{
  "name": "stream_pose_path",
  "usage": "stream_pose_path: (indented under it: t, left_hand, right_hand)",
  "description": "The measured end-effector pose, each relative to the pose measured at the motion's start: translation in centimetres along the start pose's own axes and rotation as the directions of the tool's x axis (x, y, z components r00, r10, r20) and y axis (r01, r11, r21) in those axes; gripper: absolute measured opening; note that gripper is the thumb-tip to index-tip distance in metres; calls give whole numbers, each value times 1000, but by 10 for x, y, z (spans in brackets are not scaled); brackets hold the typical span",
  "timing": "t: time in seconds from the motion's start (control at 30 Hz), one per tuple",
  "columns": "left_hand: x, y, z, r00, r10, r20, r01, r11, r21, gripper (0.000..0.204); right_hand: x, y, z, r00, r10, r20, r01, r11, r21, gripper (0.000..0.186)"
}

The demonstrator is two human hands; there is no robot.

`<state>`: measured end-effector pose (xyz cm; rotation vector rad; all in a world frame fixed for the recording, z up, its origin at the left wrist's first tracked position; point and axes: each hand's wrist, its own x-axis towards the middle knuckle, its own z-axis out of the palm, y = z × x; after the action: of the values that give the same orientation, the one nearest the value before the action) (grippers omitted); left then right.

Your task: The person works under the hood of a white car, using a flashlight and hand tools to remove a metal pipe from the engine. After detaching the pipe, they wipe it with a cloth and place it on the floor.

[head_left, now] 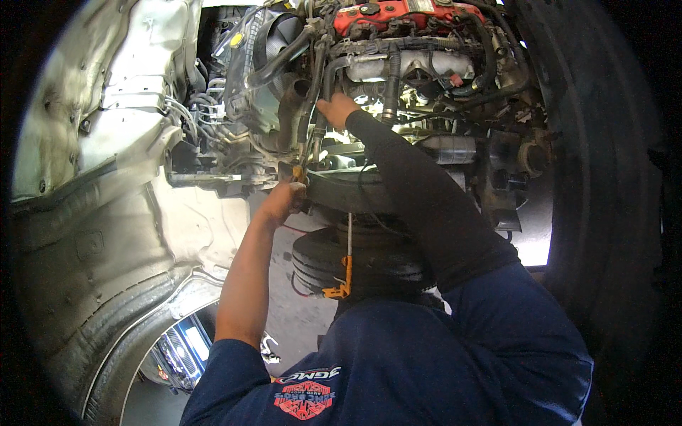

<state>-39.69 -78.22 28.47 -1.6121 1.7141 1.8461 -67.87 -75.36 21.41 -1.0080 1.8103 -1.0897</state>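
My left hand (285,199) is closed low at the left side of the engine, next to a small yellow-orange piece (298,172). What lies inside its fingers is hidden. Farther in, my right hand (337,111), its forearm in a black sleeve, has its fingers curled in beside an upright black hose (320,131). The fingertips are partly out of sight, so what they grip does not show. A pale metal intake manifold (412,67) lies beyond this hand. An orange tool with a thin pale rod (348,270) stands upright nearer to me, in front of a tire.
A red engine cover (405,13) is at the far end. The dark tire (362,263) sits low between my arms. Pale body panels with a wheel arch (142,312) curve along the left. A dark panel (604,177) borders the right side.
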Motion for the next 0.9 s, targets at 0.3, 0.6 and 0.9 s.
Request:
stream_pose_path:
  t: [0.3,0.6,0.9]
  left_hand:
    - [11,-2,-19,974,-126,190,158,974,-162,8]
    - [13,4,-26,944,-166,287,225,957,-186,12]
    - [-27,4,43,726,621,-296,-108,528,843,42]
  right_hand:
    - [12,26,17,993,-26,-112,47,981,188,67]
    - [10,29,15,999,2,-46,12,952,306,64]
    - [-3,-9,10,979,122,-164,-124,992,0,73]
